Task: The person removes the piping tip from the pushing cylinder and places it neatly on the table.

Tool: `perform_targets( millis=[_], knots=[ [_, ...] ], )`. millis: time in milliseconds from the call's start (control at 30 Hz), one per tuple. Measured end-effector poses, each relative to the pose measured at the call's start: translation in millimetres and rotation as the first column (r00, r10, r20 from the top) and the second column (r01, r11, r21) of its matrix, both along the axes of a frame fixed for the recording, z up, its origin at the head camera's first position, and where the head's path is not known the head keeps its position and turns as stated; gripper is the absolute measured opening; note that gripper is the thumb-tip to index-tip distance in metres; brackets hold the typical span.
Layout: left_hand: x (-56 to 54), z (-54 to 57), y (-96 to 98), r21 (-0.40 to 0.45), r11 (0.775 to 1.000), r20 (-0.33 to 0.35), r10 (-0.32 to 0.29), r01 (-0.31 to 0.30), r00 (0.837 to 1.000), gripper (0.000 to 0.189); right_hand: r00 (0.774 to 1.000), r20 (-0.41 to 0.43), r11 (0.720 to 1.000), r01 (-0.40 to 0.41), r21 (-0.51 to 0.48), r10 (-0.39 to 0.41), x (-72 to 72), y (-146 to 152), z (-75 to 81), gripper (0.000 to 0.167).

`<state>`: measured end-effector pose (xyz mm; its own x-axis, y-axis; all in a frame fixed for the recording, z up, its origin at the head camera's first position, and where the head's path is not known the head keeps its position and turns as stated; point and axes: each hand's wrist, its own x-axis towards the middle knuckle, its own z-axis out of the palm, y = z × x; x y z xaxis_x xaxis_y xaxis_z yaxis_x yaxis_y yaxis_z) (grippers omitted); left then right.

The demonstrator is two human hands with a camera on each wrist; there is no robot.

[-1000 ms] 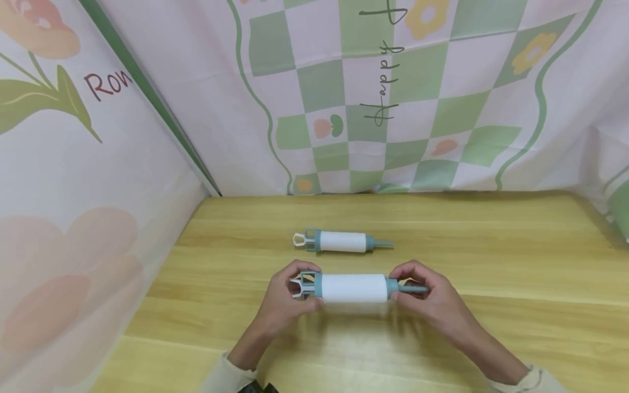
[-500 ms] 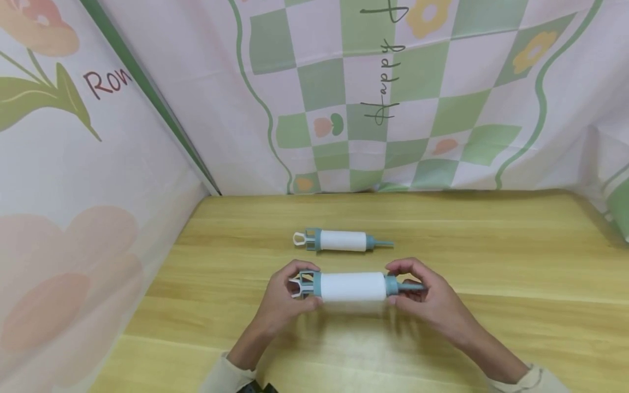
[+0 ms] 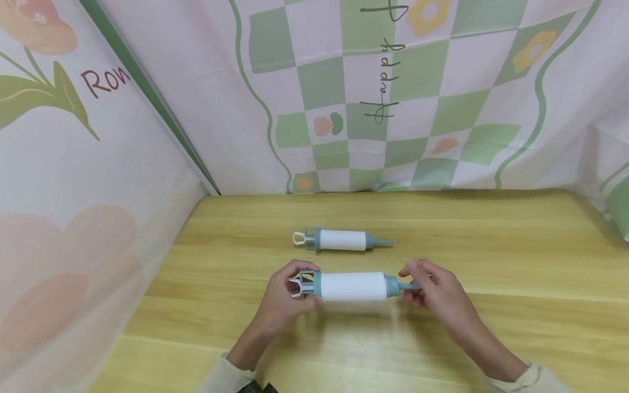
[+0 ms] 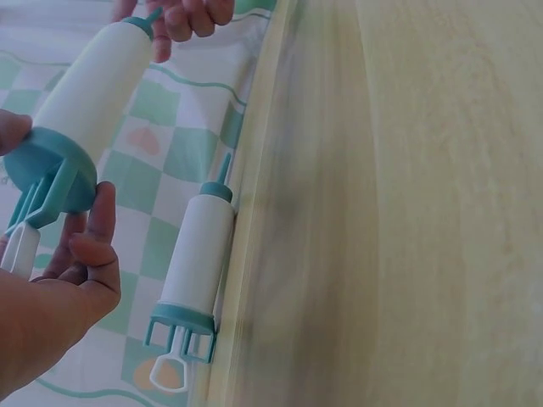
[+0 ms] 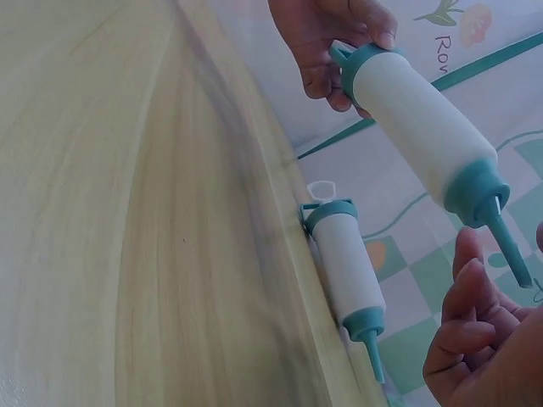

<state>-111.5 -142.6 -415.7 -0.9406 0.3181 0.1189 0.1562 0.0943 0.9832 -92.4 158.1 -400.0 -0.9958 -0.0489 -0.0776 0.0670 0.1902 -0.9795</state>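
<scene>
A large white squeeze bottle [image 3: 354, 286] with teal ends lies level above the table. My left hand [image 3: 282, 297] grips its caged teal end collar, thumb on the near side and fingers on the far side. A white loop pokes out of that cage. My right hand [image 3: 439, 295] is around the thin teal nozzle [image 4: 154, 15] at the other end, fingers bent loosely. In the right wrist view those fingers [image 5: 471, 297] sit beside the nozzle, apparently apart from it. The thumb is mostly cut off there.
Behind the held bottle, a smaller bottle [image 3: 343, 240] of the same shape lies on the wooden table [image 3: 516, 251], its nozzle pointing right. A patterned cloth [image 3: 368, 136] hangs along the table's back edge, and another flowered cloth [image 3: 147, 180] stands at the left.
My right hand has let go of the teal collar and shifted right to the nozzle, its fingers drawn together. The left hand stays on its end, and the bottle has barely moved.
</scene>
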Motion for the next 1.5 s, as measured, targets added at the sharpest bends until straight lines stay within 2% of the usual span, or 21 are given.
perform_targets(
  millis=[300,767,1100,1400,1500],
  knots=[
    [0.2,0.9,1.6,0.012,1.000,-0.008,-0.013,0.013,1.000,0.047,0.996,0.087,0.998,-0.015,-0.055,0.020,0.3,-3.8,1.1,0.044],
    [0.4,1.1,2.3,-0.002,1.000,-0.002,-0.011,0.011,1.000,0.046,0.997,0.065,0.994,-0.038,-0.104,0.045,1.1,-6.5,-0.4,0.033],
    [1.3,1.3,1.1,-0.006,1.000,0.022,0.010,-0.010,1.000,0.047,0.996,-0.001,0.996,-0.086,-0.023,0.086,3.0,-4.3,-2.1,0.028],
    [1.8,0.2,0.6,-0.011,1.000,0.020,0.013,-0.012,1.000,0.046,0.987,-0.097,0.991,-0.129,-0.022,0.126,6.9,-2.8,-6.6,0.024],
    [1.7,-0.3,0.4,-0.011,1.000,0.019,0.013,-0.013,1.000,0.046,0.979,-0.156,0.991,-0.135,0.000,0.134,7.9,-2.3,-8.7,0.023]
  ],
)
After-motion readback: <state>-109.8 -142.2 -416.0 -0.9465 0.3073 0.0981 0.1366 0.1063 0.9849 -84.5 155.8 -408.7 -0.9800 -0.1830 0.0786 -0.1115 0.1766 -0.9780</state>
